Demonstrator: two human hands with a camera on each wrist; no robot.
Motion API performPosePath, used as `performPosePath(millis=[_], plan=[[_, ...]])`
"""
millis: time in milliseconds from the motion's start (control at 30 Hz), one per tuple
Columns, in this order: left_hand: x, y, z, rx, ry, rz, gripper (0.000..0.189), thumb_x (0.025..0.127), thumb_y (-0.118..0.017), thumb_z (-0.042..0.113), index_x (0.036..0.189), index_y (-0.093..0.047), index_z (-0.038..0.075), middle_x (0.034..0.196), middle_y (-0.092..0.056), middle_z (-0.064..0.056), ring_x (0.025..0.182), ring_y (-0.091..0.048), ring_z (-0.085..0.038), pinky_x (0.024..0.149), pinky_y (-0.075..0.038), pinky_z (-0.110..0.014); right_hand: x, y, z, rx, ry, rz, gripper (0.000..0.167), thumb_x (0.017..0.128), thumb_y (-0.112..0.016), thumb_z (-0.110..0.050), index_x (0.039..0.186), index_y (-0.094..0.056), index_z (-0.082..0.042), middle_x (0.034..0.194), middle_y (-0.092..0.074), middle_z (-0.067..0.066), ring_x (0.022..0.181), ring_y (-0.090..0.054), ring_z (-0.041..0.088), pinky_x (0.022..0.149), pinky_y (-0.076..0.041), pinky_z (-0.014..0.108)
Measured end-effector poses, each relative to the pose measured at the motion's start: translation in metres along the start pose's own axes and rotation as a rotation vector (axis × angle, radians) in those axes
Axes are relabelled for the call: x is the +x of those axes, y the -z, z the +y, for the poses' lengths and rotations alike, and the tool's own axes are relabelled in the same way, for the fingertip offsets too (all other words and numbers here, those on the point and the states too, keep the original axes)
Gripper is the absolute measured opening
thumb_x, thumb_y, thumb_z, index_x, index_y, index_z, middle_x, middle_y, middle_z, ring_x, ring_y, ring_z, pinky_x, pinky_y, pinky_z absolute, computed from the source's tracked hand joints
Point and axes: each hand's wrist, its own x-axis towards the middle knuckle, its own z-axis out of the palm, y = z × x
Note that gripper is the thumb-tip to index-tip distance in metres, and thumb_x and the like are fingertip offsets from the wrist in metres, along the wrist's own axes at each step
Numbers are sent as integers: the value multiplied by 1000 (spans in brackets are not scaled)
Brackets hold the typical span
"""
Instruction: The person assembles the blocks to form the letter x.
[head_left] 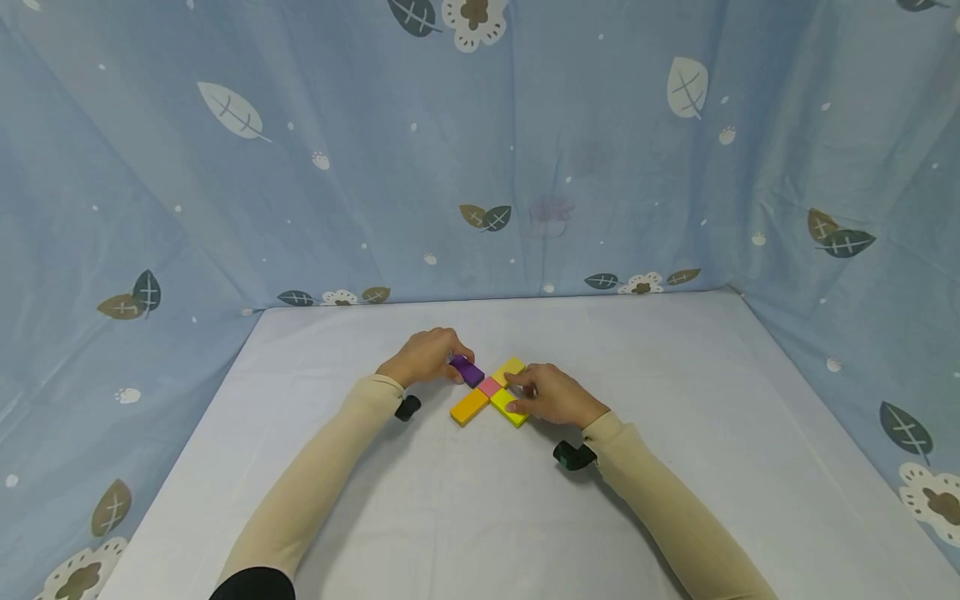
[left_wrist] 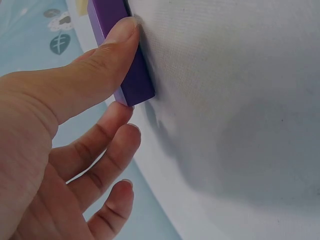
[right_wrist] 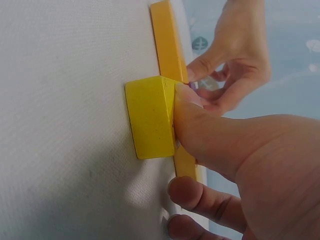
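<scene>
Near the middle of the white table, blocks form a cross around a small pink block (head_left: 489, 387). My left hand (head_left: 426, 358) pinches a purple block (head_left: 468, 372) at the upper left of the pink one; the left wrist view shows my thumb (left_wrist: 117, 42) on its side. An orange block (head_left: 469, 407) lies at lower left and a yellow block (head_left: 509, 369) at upper right. My right hand (head_left: 557, 395) touches the blocks, its thumb (right_wrist: 192, 112) resting on the lower-right yellow block (right_wrist: 150, 117). The right index fingertip is near the upper-right yellow block.
White cloth covers the table (head_left: 450, 525). A blue patterned curtain (head_left: 375, 183) stands behind it and along both sides. A dark wrist device (head_left: 574, 456) sits below the right wrist, another dark device (head_left: 408, 408) below the left.
</scene>
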Motion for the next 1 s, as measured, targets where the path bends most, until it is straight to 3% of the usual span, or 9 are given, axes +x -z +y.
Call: performPosePath(millis=[267,433,667,1000], plan=[[2,-2,-1,5,-28,3,34,84,-87,25,117,-80,26,114,-78,4,102,-65,-19,91,-55,-40,0,-1,0,11,5,6,57,90,-82,-23,141,-63,-6,102,-71,2,74,-50,14,59,-37,23],[2,-2,-1,6,-35,11,34,83,-87,26,116,-80,26,112,-78,4,99,-64,-18,89,-55,-39,1,0,0,0,4,3,58,90,-82,-24,142,-62,-6,88,-64,3,71,-49,15,57,-38,22],[1,-3,1,13,-37,13,33,83,-87,26,116,-80,26,111,-76,4,99,-63,-18,88,-55,-38,1,-1,1,11,-6,8,57,90,-82,-24,141,-63,-6,106,-72,3,75,-49,15,59,-37,23],[0,-2,3,14,-28,10,33,84,-86,26,117,-80,26,113,-75,3,101,-63,-19,91,-54,-39,2,-1,2,12,-1,3,57,90,-82,-25,141,-63,-6,99,-70,1,75,-49,15,59,-37,23]])
